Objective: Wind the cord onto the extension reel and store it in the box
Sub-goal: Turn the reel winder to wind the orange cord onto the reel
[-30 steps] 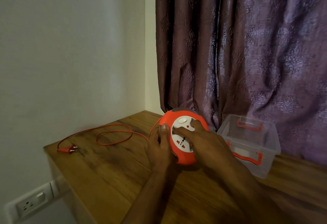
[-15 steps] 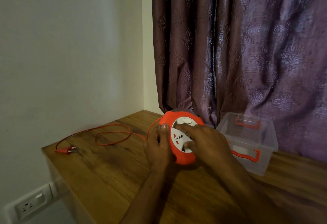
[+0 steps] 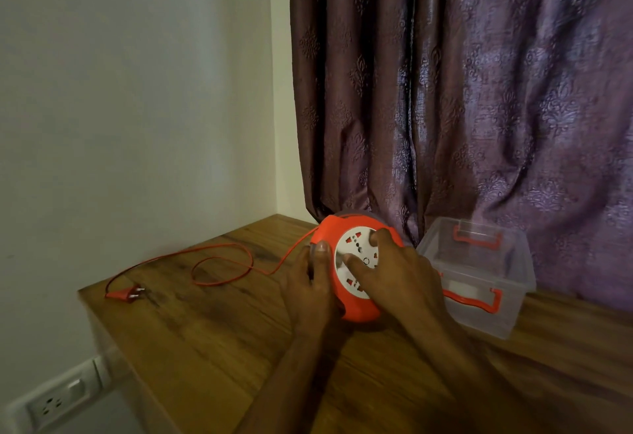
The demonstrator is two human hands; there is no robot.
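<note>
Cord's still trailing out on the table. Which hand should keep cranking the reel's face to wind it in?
Probably right. The right hand has fingertips on the white socket face of the extension reel, placed to turn it. The left hand grips the orange rim, steadying it, nearer the loose cord.

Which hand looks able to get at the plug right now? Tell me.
Probably neither yet. Left hand holds the reel and right hand turns it; the plug lies far left, nothing between.
</note>
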